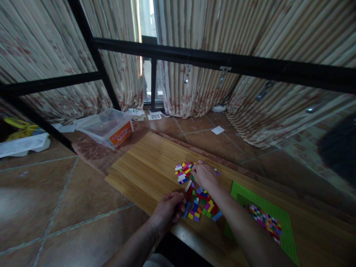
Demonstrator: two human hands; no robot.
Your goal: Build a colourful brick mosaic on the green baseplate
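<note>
Small building bricks of many colours [182,178] lie in a loose heap on the wooden board, and a second group of bricks [204,207] is spread nearer to me. My right hand [205,175] is over the right side of the far heap, fingers curled down and closed among the bricks; its fingertips are hidden. Beside the near group, at its left edge, my left hand [170,207] is closed with the fingers curled in. What it holds, if anything, is too small to make out. Under my right forearm is a green baseplate [287,228] with a multicoloured block of bricks [265,220] on it.
The wooden board [144,159] rests low above the tiled floor. A clear plastic bin [102,128] with an orange label stands beyond its far left end. A black metal frame [167,50] crosses ahead, before striped curtains [194,89]. White paper [217,130] lies on the floor.
</note>
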